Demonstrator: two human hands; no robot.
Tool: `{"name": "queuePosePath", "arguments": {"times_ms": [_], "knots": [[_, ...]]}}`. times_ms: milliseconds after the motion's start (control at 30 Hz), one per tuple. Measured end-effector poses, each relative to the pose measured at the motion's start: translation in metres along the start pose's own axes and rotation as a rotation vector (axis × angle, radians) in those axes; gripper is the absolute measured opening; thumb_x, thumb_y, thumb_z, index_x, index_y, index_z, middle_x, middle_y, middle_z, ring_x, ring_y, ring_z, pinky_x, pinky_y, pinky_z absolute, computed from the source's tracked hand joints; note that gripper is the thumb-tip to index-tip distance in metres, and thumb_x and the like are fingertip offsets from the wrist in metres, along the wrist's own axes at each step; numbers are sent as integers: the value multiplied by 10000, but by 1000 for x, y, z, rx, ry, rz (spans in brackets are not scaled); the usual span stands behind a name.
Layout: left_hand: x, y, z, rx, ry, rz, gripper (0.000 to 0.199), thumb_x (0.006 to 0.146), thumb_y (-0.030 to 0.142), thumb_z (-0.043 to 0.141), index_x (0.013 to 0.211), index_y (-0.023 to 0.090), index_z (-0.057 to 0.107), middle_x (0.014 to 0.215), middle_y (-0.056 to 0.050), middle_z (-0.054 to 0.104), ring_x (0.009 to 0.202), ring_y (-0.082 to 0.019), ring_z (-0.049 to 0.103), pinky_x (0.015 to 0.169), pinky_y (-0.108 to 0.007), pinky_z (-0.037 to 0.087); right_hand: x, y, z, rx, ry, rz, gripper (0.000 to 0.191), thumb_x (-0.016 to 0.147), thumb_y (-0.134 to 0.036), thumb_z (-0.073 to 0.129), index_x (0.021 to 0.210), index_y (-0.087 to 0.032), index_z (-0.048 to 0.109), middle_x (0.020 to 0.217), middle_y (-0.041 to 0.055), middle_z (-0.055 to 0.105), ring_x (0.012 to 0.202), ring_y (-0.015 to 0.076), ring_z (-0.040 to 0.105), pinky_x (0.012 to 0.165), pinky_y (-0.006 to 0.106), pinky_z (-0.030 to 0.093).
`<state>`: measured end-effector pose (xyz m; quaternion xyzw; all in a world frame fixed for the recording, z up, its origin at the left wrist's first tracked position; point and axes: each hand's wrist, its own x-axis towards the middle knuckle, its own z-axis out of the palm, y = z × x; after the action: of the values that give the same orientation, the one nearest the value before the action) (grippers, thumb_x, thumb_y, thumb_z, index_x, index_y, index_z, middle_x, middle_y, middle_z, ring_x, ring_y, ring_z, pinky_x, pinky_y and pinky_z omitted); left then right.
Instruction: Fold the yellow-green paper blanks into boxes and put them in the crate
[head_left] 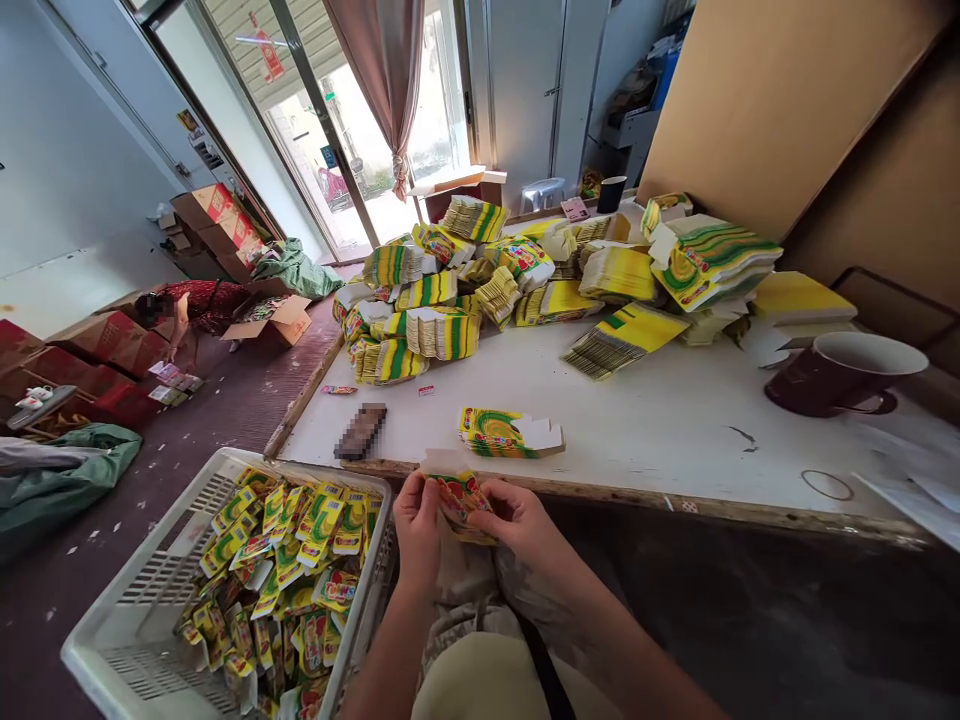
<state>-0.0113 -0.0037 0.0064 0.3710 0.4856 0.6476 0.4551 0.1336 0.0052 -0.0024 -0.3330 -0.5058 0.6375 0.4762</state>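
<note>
The left hand [417, 515] and the right hand [516, 512] are clamped, thumb against fingers, on opposite sides of a small yellow, red and green printed cardboard packet [461, 500]. The packet is held above the person's lap, just off the near edge of the white-topped wooden table [675, 430], with a pale flap standing up at its twelve o'clock.

Taking the packet as the clock's centre, a flat stack of yellow-and-green cardboard blanks [491, 432] lies at one o'clock, close to that edge. A white slotted plastic basket [105, 612] holding many similar packets sits at eight to nine o'clock.

As a judgement, uneven thumb pressure could crease the thin card or tear the flap, and a loose pinch could let the packet drop into the lap. A sleeve or wrist brushing the flat stack could spill it over the edge. At two o'clock, the tall leaning pile of printed card bundles [716, 265] might slide if knocked, since its layers sit unevenly.

The packets carry bright multicoloured lettering, but it is too small to read with certainty. The pinkish-red paper slip [426, 391] at eleven o'clock bears print that cannot be made out, and no brand is legible on the dark maroon mug [806, 380] towards three o'clock.
</note>
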Motion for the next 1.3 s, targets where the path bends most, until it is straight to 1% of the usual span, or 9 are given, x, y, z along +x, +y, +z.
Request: {"name": "queuePosePath", "arguments": {"times_ms": [167, 333, 433, 533, 633, 800, 1000, 1167, 1300], "knots": [[7, 5, -3, -15, -22, 10, 329, 785, 476, 771, 762, 159, 686, 755, -21, 693, 718, -138, 619, 722, -249, 510, -2, -5, -11, -138, -3, -17, 301, 762, -451, 760, 912, -191, 736, 858, 42, 721, 798, 212, 625, 744, 342, 498], [15, 25, -15, -24, -70, 134, 622, 796, 679, 656, 1195, 202, 664, 1179, -128, 700, 1092, -253, 656, 947, -371, 511, -5, -19, -35, -515, 153, -253, 129, 848, -322, 682, 908, -245, 766, 903, 64, 726, 861, 245, 633, 795, 393, 499], [14, 46, -21, 287, -217, 271, 737, 739, 672, 717, 1301, 205, 622, 1299, -153, 652, 1246, -310, 582, 1067, -425, 437, -8, -27, -39, -805, 176, -394, 195, 899, -202, 604, 907, -297, 774, 909, 51, 739, 916, 253, 614, 976, 499, 434], [8, 58, -16, 645, -424, 235, 869, 558, 460, 915, 1339, 243, 602, 1364, -139, 622, 1301, -361, 534, 1120, -477, 376, -12, -33, -27, -922, 64, -484, 288, 914, -140, 561, 953, -346, 757, 902, 12, 744, 964, 239, 616, 1153, 571, 274], [2, 52, -5, 809, -492, 123, 713, 589, 302, 885, 1251, 253, 627, 1224, -110, 693, 1128, -336, 636, 980, -455, 473, -18, -33, -12, -868, 58, -557, 283, 892, -168, 600, 1053, -363, 727, 1108, 23, 725, 1180, 267, 580, 1209, 594, 198], [-5, 30, 1, 881, -353, 148, 604, 615, 331, 859, 1146, 233, 589, 973, -52, 716, 864, -266, 659, 758, -358, 500, -17, -23, -7, -466, 427, -366, 548, 859, -396, 681, 1371, -262, 538, 1474, 135, 507, 1392, 338, 432, 1161, 583, 331], [-14, 15, 2, 797, -504, 358, 762, 712, 273, 809, 1385, 273, 452, 1273, -105, 636, 1111, -277, 647, 919, -389, 507, -10, -18, 0, 262, 24, 216, 530, 779, -578, 735, 1177, -230, 690, 1212, 100, 713, 1184, 312, 634, 1049, 468, 490], [-13, 12, 3, 758, -592, 390, 542, 738, 189, 746, 1224, 256, 515, 1258, -100, 599, 1136, -256, 626, 907, -356, 504, -4, -9, -5, 296, -4, 162, 631, 724, -627, 772, 1211, -234, 687, 1268, 110, 699, 1214, 309, 626, 1075, 484, 469], [-7, 13, 5, 811, -607, 249, 456, 717, 155, 703, 1121, 236, 508, 1073, -59, 650, 920, -221, 660, 777, -315, 498, -6, -2, -11, 68, 21, -20, 682, 786, -619, 716, 1344, -239, 616, 1413, 130, 610, 1329, 312, 545, 1145, 509, 400]]}}
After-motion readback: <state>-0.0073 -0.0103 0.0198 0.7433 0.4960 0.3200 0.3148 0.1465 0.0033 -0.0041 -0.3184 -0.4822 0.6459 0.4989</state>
